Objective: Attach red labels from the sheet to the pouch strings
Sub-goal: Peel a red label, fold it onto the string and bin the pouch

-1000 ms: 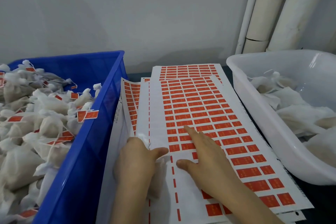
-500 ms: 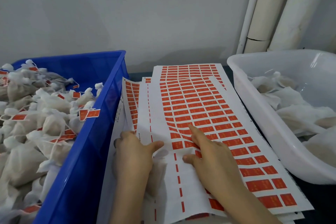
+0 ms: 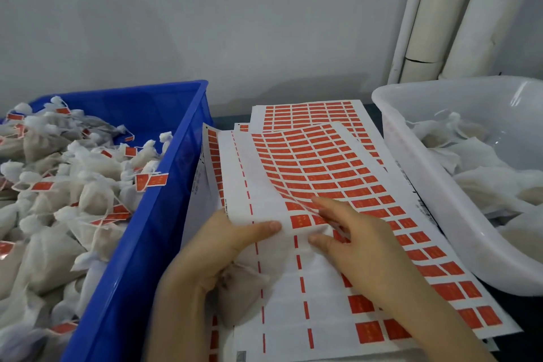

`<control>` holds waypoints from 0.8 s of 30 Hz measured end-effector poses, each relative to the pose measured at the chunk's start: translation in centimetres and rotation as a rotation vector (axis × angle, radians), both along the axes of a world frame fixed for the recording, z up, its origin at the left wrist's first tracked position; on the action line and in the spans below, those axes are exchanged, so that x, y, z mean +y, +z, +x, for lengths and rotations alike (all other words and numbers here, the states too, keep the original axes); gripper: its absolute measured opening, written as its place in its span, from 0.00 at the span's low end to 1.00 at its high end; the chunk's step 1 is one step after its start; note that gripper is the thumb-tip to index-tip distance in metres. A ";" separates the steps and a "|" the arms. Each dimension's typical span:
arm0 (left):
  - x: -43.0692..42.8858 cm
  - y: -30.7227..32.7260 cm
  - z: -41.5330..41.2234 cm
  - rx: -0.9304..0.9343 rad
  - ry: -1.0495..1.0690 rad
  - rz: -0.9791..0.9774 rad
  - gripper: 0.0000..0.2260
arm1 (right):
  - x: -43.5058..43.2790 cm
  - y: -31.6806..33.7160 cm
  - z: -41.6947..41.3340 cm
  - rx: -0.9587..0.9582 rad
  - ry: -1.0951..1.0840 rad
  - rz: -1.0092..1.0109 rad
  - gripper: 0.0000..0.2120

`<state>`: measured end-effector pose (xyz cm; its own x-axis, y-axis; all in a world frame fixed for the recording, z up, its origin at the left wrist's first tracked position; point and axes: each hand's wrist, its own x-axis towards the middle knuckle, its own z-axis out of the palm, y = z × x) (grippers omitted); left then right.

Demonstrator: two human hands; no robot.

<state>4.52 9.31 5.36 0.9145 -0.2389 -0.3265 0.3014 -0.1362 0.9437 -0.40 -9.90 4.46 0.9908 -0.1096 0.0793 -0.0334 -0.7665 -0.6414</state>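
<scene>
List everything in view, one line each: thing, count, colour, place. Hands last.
blue crate: one, blue, left.
labelled pouches: many, white with red labels, heaped in the blue crate.
label sheets: a stack, count unclear, white with red labels, centre, between crate and tub.
loose pouch: one, off-white, under the left hand, on the sheets.
tub: one, translucent white, right.
plain pouches: several, white, no labels visible, in the tub.
pipes: about three, white, upper right, against the wall.
wall: one, grey, behind everything.
left hand: pinches the top sheet's edge, thumb on top.
right hand: fingertips on the top sheet's red labels; grip unclear.
</scene>
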 end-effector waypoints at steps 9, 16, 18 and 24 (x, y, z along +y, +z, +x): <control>0.8 0.0 -0.1 -0.041 -0.177 -0.260 0.27 | 1.6 0.9 -1.0 -0.461 0.062 -0.146 0.21; 0.7 -0.1 0.0 -0.072 -0.224 -0.271 0.28 | 1.7 0.8 -1.3 -0.509 0.109 -0.174 0.16; 0.7 -0.2 0.0 -0.074 -0.214 -0.258 0.29 | 1.7 1.0 -1.4 -0.502 0.114 -0.178 0.14; 0.5 -0.3 0.0 -0.084 -0.162 -0.174 0.32 | 1.8 1.2 -1.4 -0.433 0.166 -0.134 0.14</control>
